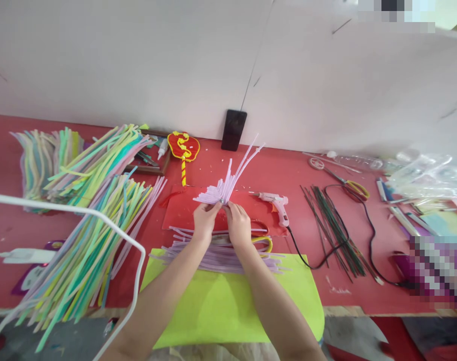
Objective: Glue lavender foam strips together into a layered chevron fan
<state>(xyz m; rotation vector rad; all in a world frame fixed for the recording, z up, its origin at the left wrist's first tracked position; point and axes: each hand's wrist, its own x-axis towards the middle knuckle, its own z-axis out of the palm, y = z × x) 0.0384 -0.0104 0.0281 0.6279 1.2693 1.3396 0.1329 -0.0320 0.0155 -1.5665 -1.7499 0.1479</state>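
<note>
Both hands meet at the base of a fan-shaped bunch of lilac pipe cleaners [221, 189] above a red sheet [179, 213]. My left hand [206, 218] pinches the gathered base from the left. From the other side my right hand [239, 220] is closed on the same spot, fingertips nearly touching. Two or three longer stems stick up to the right of the fan. Under my wrists lies a pile of loose lilac pipe cleaners [221, 261], with yellow-handled scissors [264, 244] partly hidden among them. A pink glue gun [275, 204] rests just right of my right hand.
Multicoloured pipe cleaners [96, 235] cover the left side, with a white cable [111, 225] crossing in front. Dark green stems [335, 230], another pair of scissors [349, 186] and a black cord lie right. A phone [234, 130] leans on the wall near a red-yellow fan ornament [183, 147].
</note>
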